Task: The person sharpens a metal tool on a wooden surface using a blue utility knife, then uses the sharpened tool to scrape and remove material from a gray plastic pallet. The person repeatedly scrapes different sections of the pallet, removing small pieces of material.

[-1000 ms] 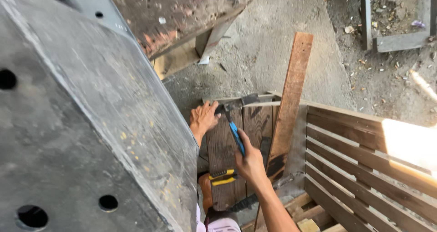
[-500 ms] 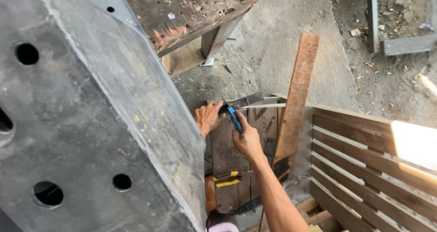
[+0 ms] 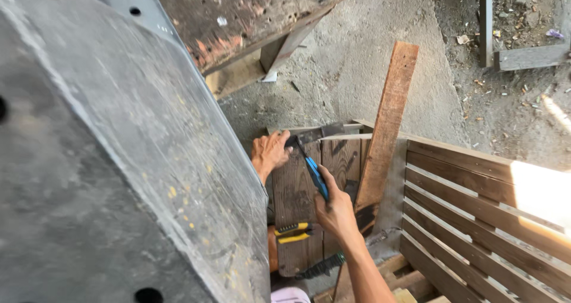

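Gripping a blue-handled hammer (image 3: 313, 171), the right hand (image 3: 336, 211) is closed round the lower shaft, the dark head reaching up and away from that grip toward the top edge of the dark wooden boards (image 3: 297, 187). Just left of the hammer head, the left hand (image 3: 269, 151) lies with fingers spread on the boards' upper corner, clasping nothing. Right of the grip leans a reddish plank (image 3: 389, 121); below it lies a yellow-and-black tool (image 3: 292, 232).

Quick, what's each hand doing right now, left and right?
Left hand: open, resting on the dark wooden board by the hammer's head.
Right hand: closed around the blue-handled hammer.
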